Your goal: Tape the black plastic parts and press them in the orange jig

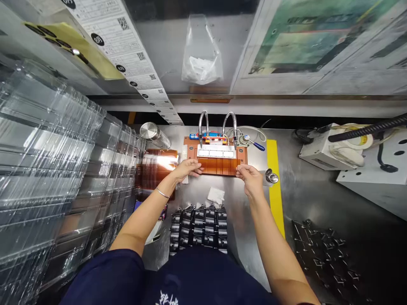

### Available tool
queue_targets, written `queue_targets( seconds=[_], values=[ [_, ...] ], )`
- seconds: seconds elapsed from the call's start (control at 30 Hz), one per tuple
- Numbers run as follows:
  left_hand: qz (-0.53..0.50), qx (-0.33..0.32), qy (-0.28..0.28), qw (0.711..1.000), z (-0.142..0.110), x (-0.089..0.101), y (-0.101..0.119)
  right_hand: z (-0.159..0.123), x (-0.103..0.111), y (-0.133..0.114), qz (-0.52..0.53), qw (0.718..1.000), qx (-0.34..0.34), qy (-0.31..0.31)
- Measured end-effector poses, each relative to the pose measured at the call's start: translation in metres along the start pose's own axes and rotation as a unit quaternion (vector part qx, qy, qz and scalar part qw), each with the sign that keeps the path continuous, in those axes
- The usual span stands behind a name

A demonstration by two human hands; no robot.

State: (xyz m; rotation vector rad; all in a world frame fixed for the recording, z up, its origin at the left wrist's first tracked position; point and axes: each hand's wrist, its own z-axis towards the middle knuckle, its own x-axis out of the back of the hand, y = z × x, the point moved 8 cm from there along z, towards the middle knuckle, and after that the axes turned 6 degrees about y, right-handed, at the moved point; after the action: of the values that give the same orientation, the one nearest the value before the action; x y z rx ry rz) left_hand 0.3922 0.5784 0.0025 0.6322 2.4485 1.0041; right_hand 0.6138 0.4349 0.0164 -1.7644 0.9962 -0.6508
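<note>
An orange-amber translucent film strip [219,166] stretches between my two hands, at the front of a brown fixture [190,148]. My left hand [188,168] is closed at the strip's left end, thumb and fingers together. At the right end, my right hand [250,174] pinches the strip's near corner. A white perforated bar [216,151] lies across the fixture, just beyond the film. Two bendable metal hoses [231,116] arch down to it from behind. On the fixture's right sits a lever with a blue handle [258,146].
A roll of amber film [157,169] and a lidded clear jar [155,134] stand left, beside stacked clear plastic trays [47,178]. Black parts [199,226] lie near my body, below a white tissue [216,195]. Metal cylinders [271,176] stand right, by yellow tape [276,190].
</note>
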Motion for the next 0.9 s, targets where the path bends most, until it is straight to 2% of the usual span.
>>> queue_targets(
  seconds=[0.07,0.23,0.33,0.57,0.9],
  values=[
    [-0.029,0.008,0.063,0.998,0.005,0.009,-0.004,0.002,-0.005,0.009,0.019,0.999,-0.030,0.019],
    [-0.022,0.022,0.177,0.984,0.013,0.012,0.002,0.007,-0.014,0.011,-0.005,0.996,-0.082,0.044],
    [0.001,0.017,0.224,0.975,0.017,0.015,0.006,0.013,-0.018,0.010,-0.038,0.992,-0.103,0.054],
    [-0.003,0.012,0.250,0.968,0.026,0.021,0.005,0.021,-0.023,0.008,-0.090,0.987,-0.121,0.062],
    [-0.008,-0.009,0.250,0.968,0.035,0.025,0.009,0.033,-0.024,0.014,-0.091,0.986,-0.133,0.047]
  ],
)
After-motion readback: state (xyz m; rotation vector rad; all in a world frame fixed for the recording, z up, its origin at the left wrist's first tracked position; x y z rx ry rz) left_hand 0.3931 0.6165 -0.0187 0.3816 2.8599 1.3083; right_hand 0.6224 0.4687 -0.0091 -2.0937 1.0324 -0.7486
